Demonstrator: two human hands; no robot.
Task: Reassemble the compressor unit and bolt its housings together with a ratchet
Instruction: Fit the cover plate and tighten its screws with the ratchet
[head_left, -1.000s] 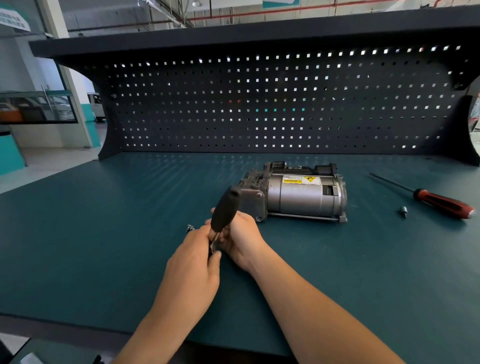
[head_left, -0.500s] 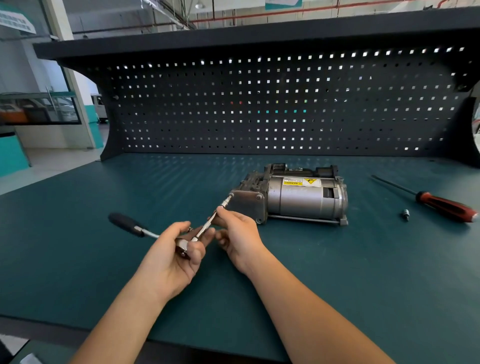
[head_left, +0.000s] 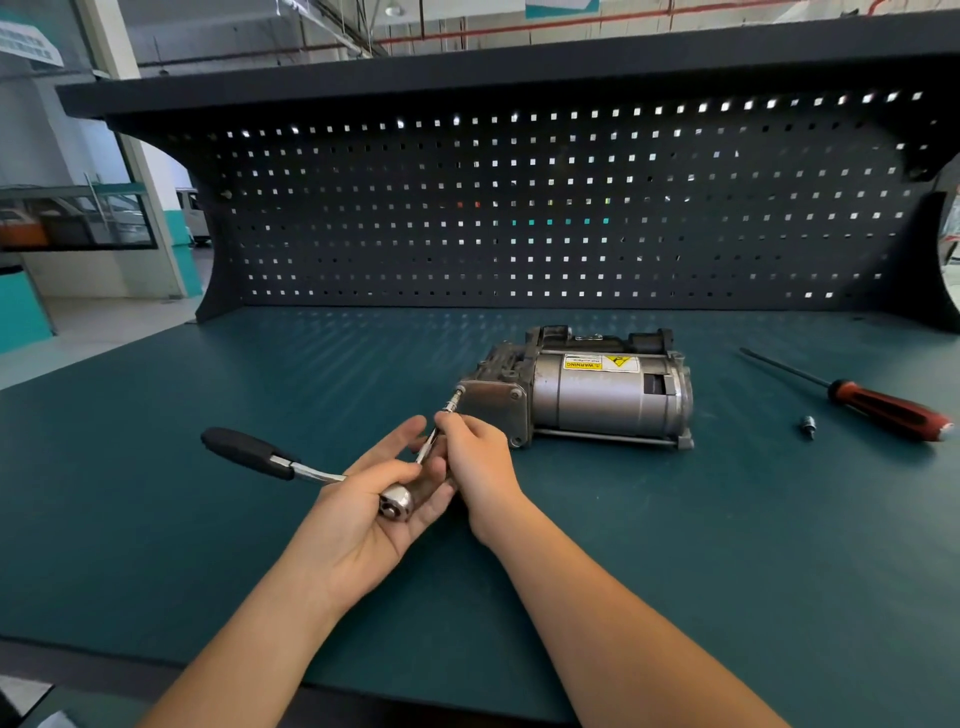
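I am watching the ratchet (head_left: 396, 503) swinging down from upright. The left hand (head_left: 358, 525) is cradling its head and the right hand (head_left: 483, 462) is pinching the extension (head_left: 430, 446) (tip now meeting a corner bolt) at the compressor unit (head_left: 597, 405) on the worktop (head_left: 156, 519) — tightening is looking ready to begin.

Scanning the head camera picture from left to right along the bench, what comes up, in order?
ratchet handle → left hand → right hand → compressor unit → red-handled screwdriver
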